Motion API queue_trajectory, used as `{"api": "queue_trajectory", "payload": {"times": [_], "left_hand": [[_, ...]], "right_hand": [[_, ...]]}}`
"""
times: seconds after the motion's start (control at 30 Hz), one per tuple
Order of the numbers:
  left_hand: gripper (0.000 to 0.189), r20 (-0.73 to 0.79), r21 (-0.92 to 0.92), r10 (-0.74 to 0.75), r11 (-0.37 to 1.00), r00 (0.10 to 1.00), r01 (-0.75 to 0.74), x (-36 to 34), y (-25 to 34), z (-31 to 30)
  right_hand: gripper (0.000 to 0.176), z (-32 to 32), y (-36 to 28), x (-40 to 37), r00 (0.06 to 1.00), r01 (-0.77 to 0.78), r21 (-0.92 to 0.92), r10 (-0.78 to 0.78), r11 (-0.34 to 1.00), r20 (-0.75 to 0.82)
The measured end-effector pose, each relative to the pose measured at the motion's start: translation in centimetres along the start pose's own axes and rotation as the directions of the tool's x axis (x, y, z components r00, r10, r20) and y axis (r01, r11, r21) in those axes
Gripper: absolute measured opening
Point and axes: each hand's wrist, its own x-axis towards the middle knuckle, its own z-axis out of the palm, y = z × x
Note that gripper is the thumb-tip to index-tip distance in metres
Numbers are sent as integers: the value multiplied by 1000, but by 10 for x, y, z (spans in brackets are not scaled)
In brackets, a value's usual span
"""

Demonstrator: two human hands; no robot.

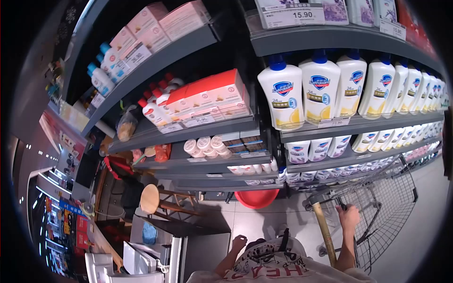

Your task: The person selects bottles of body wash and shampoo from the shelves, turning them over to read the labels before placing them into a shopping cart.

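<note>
Your right hand (349, 218) grips the one wire shopping cart (391, 203) at lower right.
The cart is grey mesh, with a single tan handle bar (323, 231) just left of your closed fingers. Your left hand (239, 243) hangs at lower centre, loosely curled and empty. Beyond sit one red basin (257, 198), one round wooden stool (150, 199) and at least eight white blue-capped bottles (283, 96) shelved at upper right.
</note>
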Motion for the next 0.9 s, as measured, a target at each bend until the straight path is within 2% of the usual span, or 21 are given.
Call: {"api": "queue_trajectory", "payload": {"times": [0.07, 0.2, 0.23, 0.3, 0.37, 0.4, 0.5, 0.53, 0.57, 0.63, 0.77, 0.83, 0.9], "left_hand": [[29, 50, -14, 102, 995, 994, -101, 29, 32, -4], [33, 196, 31, 277, 957, 941, -288, 43, 108, -6], [35, 224, 51, 317, 940, 921, -336, 44, 117, -2], [36, 305, 39, 362, 919, 881, -392, 56, 123, -1], [36, 460, 118, 407, 853, 789, -509, 74, 123, -4], [36, 468, 110, 415, 849, 780, -517, 83, 121, -9], [38, 452, 171, 330, 880, 829, -443, 112, 111, -35], [38, 436, 132, 300, 911, 848, -390, 124, 106, -46], [38, 443, 123, 311, 908, 841, -400, 134, 99, -58], [31, 286, 192, 441, 843, 851, -502, 165, 71, -65], [30, 226, 105, 376, 908, 899, -407, 191, 35, -81], [31, 321, 58, 256, 956, 912, -289, 186, 28, -98], [31, 335, 36, 229, 966, 914, -255, 192, 14, -107]], "right_hand": [[45, 6, -6, -4, 1000, 8, 48, -9, 999, 12], [40, 6, -30, -13, 998, -16, 19, 15, 1000, 62], [40, 6, -34, -14, 998, -21, 2, 21, 1000, 54], [38, 9, -40, -17, 998, -7, 91, 2, 996, 59], [38, 13, -47, -19, 998, -22, 110, 16, 994, 54], [39, 17, -49, -20, 999, -15, 124, 8, 992, 52], [40, 23, -56, -21, 998, -20, 155, 10, 988, 68], [40, 25, -63, -23, 995, -32, 180, 14, 983, 99], [40, 26, -71, -26, 996, -34, 174, 19, 984, 87], [41, 26, -83, -28, 993, -63, 176, 44, 982, 109], [41, 41, -108, -37, 999, -16, 123, 11, 992, 44], [41, 43, -128, -44, 997, -35, 74, 30, 997, 66], [41, 49, -143, -48, 998, -16, 41, 14, 999, 55]]}}
